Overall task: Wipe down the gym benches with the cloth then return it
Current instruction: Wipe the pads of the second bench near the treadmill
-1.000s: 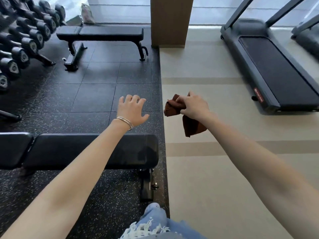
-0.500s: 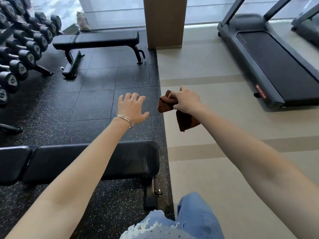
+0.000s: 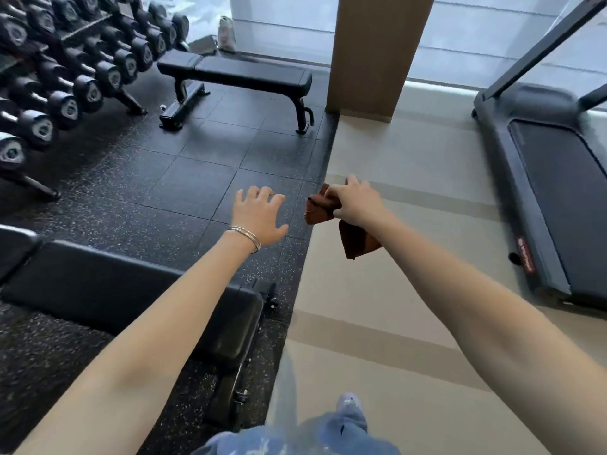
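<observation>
My right hand (image 3: 353, 200) is shut on a brown cloth (image 3: 356, 241), which hangs bunched below the fist over the seam between the dark mat and the beige floor. My left hand (image 3: 259, 216) is held out with fingers spread and holds nothing; a thin bracelet circles its wrist. A black padded bench (image 3: 108, 290) lies under my left forearm at the lower left. A second black bench (image 3: 243, 75) stands further off, near the window.
A dumbbell rack (image 3: 65, 70) fills the upper left. A brown pillar (image 3: 377, 54) rises at the top centre. A treadmill (image 3: 558, 178) runs along the right. My jeans leg and shoe (image 3: 349, 418) show at the bottom, on the beige floor (image 3: 410, 290).
The view has turned and moved forward, so the far bench and the dumbbell rack look nearer. Both hands keep their pose, and the cloth stays in my right hand.
</observation>
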The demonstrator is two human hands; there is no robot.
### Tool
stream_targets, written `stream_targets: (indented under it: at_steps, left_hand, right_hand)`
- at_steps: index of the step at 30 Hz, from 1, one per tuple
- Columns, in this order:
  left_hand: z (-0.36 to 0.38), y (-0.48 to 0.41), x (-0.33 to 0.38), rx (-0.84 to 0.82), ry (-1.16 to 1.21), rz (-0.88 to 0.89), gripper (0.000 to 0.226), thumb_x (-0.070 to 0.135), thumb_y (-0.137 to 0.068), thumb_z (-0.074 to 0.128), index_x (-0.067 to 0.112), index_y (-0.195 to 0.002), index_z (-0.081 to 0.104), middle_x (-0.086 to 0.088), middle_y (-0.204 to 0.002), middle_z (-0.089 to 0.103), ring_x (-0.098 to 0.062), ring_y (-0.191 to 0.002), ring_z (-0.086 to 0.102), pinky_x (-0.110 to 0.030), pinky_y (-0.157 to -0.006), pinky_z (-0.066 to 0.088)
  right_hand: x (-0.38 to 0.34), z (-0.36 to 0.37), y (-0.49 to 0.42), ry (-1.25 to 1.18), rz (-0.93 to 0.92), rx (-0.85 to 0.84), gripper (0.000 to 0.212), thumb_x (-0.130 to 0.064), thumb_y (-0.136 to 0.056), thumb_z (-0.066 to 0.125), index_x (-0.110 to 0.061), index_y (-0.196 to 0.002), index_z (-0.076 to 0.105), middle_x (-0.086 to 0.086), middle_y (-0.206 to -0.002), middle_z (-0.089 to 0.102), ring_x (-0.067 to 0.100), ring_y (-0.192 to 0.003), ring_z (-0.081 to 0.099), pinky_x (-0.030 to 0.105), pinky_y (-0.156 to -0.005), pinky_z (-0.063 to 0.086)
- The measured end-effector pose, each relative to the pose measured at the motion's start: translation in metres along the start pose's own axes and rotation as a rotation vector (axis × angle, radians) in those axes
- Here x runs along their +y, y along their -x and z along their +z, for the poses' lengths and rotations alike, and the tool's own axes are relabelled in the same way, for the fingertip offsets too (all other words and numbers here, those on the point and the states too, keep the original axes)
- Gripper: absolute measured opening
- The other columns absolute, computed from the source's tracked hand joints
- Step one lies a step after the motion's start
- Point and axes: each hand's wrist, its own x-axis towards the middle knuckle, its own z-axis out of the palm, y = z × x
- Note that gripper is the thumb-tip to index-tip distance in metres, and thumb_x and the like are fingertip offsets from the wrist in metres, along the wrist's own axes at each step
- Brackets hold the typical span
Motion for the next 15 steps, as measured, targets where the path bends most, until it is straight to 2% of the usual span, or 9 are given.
stream_targets:
  at_steps: [6,15]
  left_hand:
    - [-0.001,-0.034,0.056,0.004,0.011,-0.106,0.066,0.054,-0.084,0.051,0.023,-0.140,0.034,-0.006,-0.146,0.035,-0.029,-0.133,0.032,-0.049,-0.111,0.026]
    - [0.002,-0.122,0.081,-0.035,-0.017,-0.152,0.069,0.053,-0.085,0.050,0.023,-0.144,0.028,-0.007,-0.149,0.031,-0.030,-0.135,0.031,-0.049,-0.112,0.024]
  right_hand:
    - [0.066,-0.006,-0.032,0.072,-0.129,-0.017,0.038,-0.023,-0.086,0.061,-0.030,-0.122,0.053,0.013,-0.113,0.043,0.036,-0.105,0.046,0.036,-0.073,0.041]
    - [0.126,-0.015,-0.109,0.055,-0.190,-0.036,0.038,-0.023,-0.086,0.062,-0.028,-0.123,0.052,0.013,-0.115,0.043,0.036,-0.107,0.046,0.040,-0.078,0.045]
